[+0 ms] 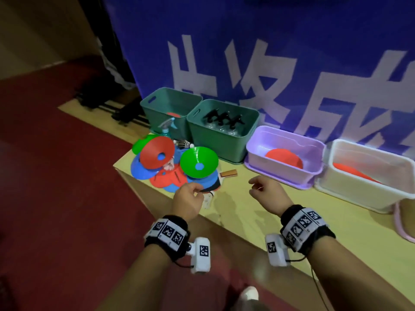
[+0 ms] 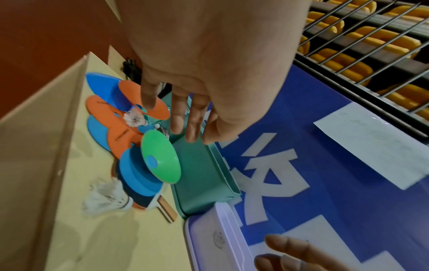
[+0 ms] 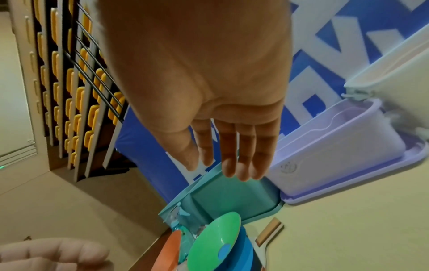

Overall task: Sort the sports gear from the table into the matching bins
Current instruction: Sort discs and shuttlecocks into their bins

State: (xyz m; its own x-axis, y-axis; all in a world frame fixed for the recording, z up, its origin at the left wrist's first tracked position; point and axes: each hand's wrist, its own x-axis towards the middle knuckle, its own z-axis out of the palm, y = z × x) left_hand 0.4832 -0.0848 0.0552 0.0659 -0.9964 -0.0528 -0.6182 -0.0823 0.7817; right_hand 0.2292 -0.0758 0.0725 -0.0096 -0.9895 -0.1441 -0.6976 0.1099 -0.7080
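A pile of sports gear lies at the table's left corner: a red cone disc [image 1: 157,152], a green cone disc [image 1: 198,161] [image 2: 161,157] [image 3: 218,238], blue discs [image 1: 140,170], a paddle with a wooden handle [image 1: 228,173] [image 2: 168,210], a dark shuttlecock [image 1: 184,144] and a white shuttlecock [image 1: 207,199] [image 2: 106,198]. My left hand [image 1: 187,199] [image 2: 185,119] hovers at the pile's near edge with relaxed fingers, holding nothing. To its right, my right hand [image 1: 266,190] [image 3: 232,155] hangs empty over bare table, fingers straight.
Along the blue banner stand two teal bins [image 1: 157,108] [image 1: 224,140], the second holding black-capped bottles, then a purple bin [image 1: 280,173] and a white bin [image 1: 359,189], each with a red disc inside. A spray bottle [image 1: 167,126] stands behind the pile. The table edge drops to red floor at left.
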